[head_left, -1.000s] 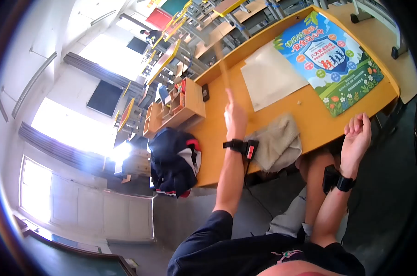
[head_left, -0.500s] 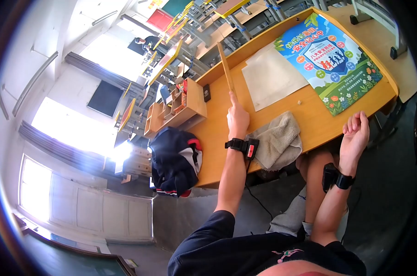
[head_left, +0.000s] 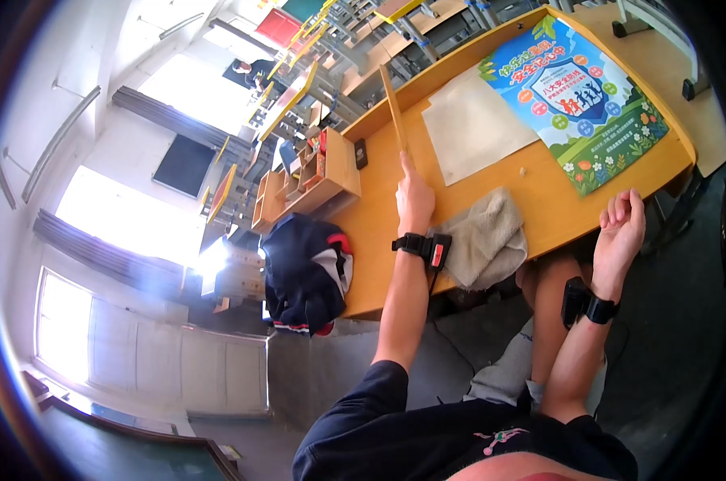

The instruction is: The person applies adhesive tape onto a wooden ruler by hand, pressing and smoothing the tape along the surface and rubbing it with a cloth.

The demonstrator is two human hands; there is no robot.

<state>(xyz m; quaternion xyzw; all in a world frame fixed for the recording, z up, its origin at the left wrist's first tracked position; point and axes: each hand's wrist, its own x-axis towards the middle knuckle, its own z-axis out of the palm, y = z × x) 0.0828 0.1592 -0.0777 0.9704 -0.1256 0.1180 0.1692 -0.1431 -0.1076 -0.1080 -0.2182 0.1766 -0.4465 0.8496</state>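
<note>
My left hand (head_left: pixel 414 196) is closed around the lower end of a long, thin wooden stick (head_left: pixel 393 108), its index finger stretched along it. The stick slants up over the desk toward the far rim. Just right of my left wrist lies a crumpled beige towel (head_left: pixel 485 239) at the desk's near edge. My right hand (head_left: pixel 619 234) is at the near right edge, palm turned up and fingers loosely bent, with nothing visible in it. Beyond it lies a colourful poster (head_left: pixel 575 100), partly over a blank pale sheet (head_left: pixel 475 128).
The yellow wooden desk (head_left: pixel 371 264) has a raised far rim. On its left stand a wooden organizer (head_left: pixel 331 172) and a small black object (head_left: pixel 360 152); a dark jacket (head_left: pixel 299 272) hangs over the left edge. Farther off are classroom desks and a person (head_left: pixel 255 74).
The view has shifted very slightly. My left hand keeps its hold on the stick, whose far end sits a little higher in view. My right hand is nearly unmoved; the distant person has shifted.
</note>
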